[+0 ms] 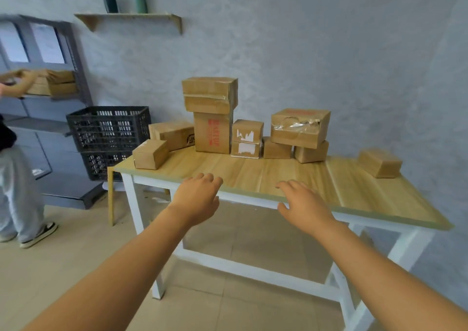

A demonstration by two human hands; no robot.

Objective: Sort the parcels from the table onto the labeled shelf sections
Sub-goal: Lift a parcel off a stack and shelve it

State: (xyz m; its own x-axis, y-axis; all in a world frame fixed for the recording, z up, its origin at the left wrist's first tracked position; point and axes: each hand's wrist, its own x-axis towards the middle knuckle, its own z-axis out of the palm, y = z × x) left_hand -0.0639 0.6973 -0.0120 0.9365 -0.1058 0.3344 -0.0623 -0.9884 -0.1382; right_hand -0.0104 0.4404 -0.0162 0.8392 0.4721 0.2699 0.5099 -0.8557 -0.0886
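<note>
Grey textured wall, tiled floor, wooden table (291,176) on a white frame. Parcels (213,132) stand along the table's far edge: a tall red-printed box with a taped box stacked on top, two small white-labelled boxes stacked beside it, a torn-tape box resting on two small boxes to the right. One small box (151,153) sits at the left corner, another (380,163) well apart at the right. Left hand (196,197) and right hand (305,205) hover over the near edge, palms down, grip wide, fingers relaxed, holding nothing. Left of the table stand two stacked black crates (109,130). Beyond them is a grey shelf (76,59) carrying boxes, where a second person (17,178) reaches.
</note>
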